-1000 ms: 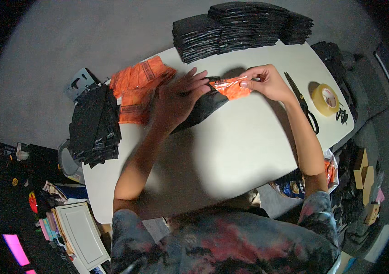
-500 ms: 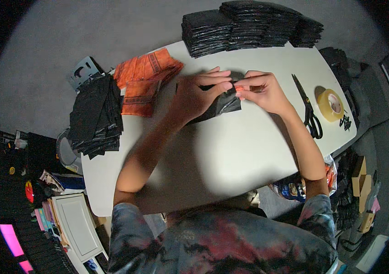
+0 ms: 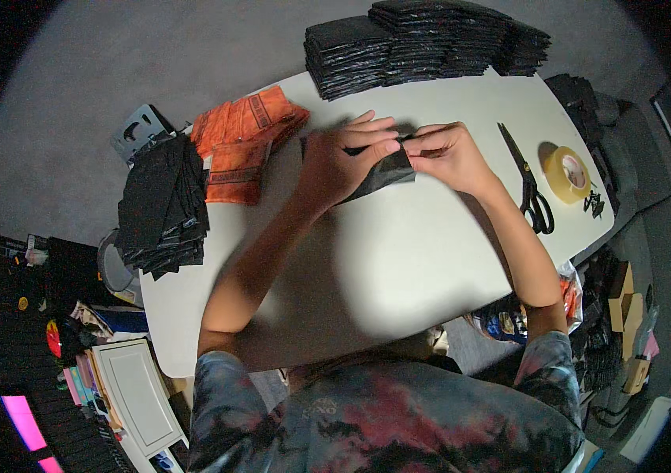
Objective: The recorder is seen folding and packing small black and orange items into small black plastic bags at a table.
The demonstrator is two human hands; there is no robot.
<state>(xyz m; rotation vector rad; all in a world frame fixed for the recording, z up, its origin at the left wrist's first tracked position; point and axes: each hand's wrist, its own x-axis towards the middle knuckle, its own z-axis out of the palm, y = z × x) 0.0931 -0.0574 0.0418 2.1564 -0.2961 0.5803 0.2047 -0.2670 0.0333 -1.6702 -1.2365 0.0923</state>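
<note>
Over the far middle of the white table [image 3: 422, 260], both my hands grip a small black plastic piece [image 3: 389, 171], which looks like a folded bag. My left hand [image 3: 339, 162] pinches it between thumb and fingers, covering most of its left part. My right hand [image 3: 457, 158] closes its fingertips on the right upper corner. What lies between the fingertips is hidden. Left of my left hand lie orange printed packets [image 3: 234, 173] with dark bands, beside a fanned pile of flat black bags [image 3: 162, 206].
Tall stacks of folded black plastic [image 3: 422, 47] stand along the far edge. To the right lie black scissors [image 3: 536, 206], a roll of clear tape [image 3: 565, 175] and small black bits [image 3: 594, 206]. A white cabinet [image 3: 137, 394] is at the lower left, open cardboard boxes [image 3: 627, 307] at the right.
An orange bit that showed at my right fingertips is out of sight. My right fingers have drawn slightly closer to the left hand on the black plastic. The view has shifted a little.
</note>
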